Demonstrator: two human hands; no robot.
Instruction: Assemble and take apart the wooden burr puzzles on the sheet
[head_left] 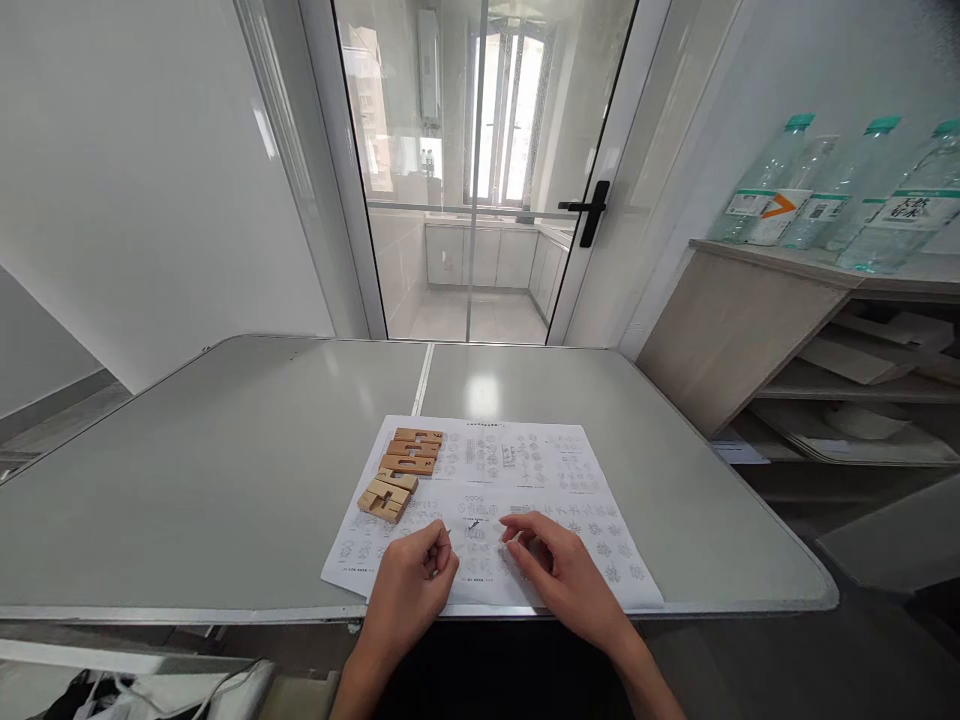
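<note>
A printed sheet of diagrams point(525, 480) lies on the grey table point(225, 470) near its front edge. Several notched wooden blocks point(401, 470) sit in a row on the sheet's left part. My left hand point(409, 590) rests on the sheet's near edge with its fingers curled loosely; nothing shows inside them. My right hand point(562, 575) lies beside it on the paper, fingers bent and partly apart, holding nothing. Both hands are a short way in front of the blocks and do not touch them.
A wooden shelf unit point(787, 330) stands at the right with several water bottles point(840, 190) on top. A glass door point(480, 170) with a black handle is behind the table. Cloth and cables lie below the table's front left.
</note>
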